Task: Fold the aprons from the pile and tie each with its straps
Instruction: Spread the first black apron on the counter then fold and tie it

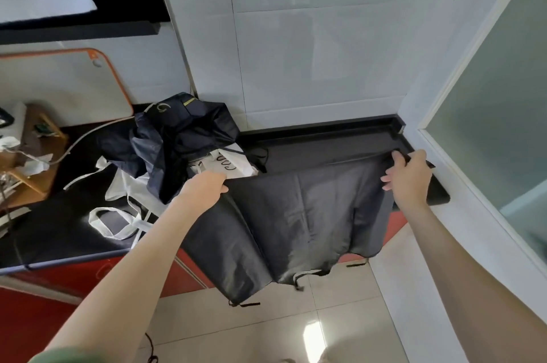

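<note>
Both far corners of the dark apron [310, 208] are held in the head view: the left hand [207, 185] is curled round the corner just beside the pile [177, 137], and the opposite corner is pinched by the right hand [410, 176]. Between the grips the thin, creased, faintly glossy cloth is spread on the black countertop [325, 146]. Below them it hangs over the edge, straps [248, 303] dangling. Spreading is judged the step in hand. A first fold with matched edges is called for next.

Dark grey apron [310, 214], black counter [325, 143], white apron [124, 185], red cabinets [88, 274].
</note>
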`<state>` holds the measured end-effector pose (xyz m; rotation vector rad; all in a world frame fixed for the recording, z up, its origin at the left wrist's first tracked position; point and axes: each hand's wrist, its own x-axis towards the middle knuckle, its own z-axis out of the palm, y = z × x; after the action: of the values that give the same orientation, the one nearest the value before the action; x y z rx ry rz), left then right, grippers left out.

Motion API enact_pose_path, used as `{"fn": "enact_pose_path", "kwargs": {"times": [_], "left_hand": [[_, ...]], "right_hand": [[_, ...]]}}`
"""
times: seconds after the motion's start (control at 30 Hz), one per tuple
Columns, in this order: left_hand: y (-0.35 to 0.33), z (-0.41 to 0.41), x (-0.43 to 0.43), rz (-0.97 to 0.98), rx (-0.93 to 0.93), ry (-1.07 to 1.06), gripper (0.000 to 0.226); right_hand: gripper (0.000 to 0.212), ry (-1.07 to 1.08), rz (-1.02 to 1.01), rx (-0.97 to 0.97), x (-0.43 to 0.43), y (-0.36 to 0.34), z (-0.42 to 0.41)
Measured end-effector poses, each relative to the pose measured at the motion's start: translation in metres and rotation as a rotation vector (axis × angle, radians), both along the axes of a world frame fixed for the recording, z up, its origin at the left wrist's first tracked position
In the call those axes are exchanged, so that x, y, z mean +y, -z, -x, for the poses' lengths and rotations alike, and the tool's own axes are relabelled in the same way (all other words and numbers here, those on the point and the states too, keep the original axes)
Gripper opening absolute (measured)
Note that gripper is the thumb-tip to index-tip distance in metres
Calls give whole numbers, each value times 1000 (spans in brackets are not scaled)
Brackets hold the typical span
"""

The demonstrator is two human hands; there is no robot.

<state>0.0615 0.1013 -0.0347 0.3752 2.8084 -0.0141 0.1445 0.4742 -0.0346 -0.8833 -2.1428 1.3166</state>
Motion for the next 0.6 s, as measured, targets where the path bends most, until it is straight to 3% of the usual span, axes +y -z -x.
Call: {"fn": "enact_pose_path", "kwargs": {"times": [0.07, 0.23, 0.37, 0.5, 0.6], "left_hand": [[-1, 13, -3, 65, 64, 6, 27], [-12, 30, 13, 249, 475, -29, 24], [-18, 57, 38, 200, 484, -57, 18], [-16, 90, 61, 27, 328, -248, 14], [-8, 121, 82, -452, 200, -546, 17]], "right_hand": [[14, 22, 25, 6, 2, 0, 7], [25, 27, -20, 17, 18, 2, 31], [29, 47, -1, 24, 40, 5, 70], [29, 3, 62, 42, 64, 6, 122], [28, -52, 111, 53, 82, 9, 163]]}}
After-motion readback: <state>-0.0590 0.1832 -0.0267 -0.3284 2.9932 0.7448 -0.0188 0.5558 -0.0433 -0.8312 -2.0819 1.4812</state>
